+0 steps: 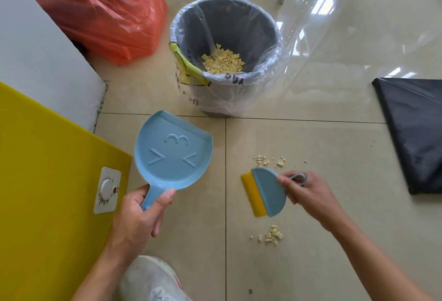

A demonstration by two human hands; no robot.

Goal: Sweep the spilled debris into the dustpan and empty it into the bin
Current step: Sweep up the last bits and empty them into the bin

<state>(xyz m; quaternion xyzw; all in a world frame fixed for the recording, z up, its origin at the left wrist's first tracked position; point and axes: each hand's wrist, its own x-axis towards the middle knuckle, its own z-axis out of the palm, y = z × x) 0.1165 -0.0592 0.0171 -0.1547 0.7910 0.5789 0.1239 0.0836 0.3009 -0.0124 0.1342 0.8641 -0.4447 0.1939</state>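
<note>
My left hand (141,214) grips the handle of a light blue dustpan (173,153), held above the tiled floor with its pan empty and its mouth toward the bin. My right hand (308,193) holds a small blue brush with a yellow edge (264,193) by its looped handle. Pale yellow debris lies on the floor in two small patches: one (270,160) just beyond the brush, another (271,235) nearer to me. The grey bin (263,35), lined with clear plastic, stands straight ahead with a heap of the same crumbs (222,61) inside.
A yellow panel with a white dial switch (107,189) is at my left, with a white slab behind it. An orange plastic bag (100,11) lies at the back left. A black sheet (416,128) is on the floor at right. My shoe (153,279) is below.
</note>
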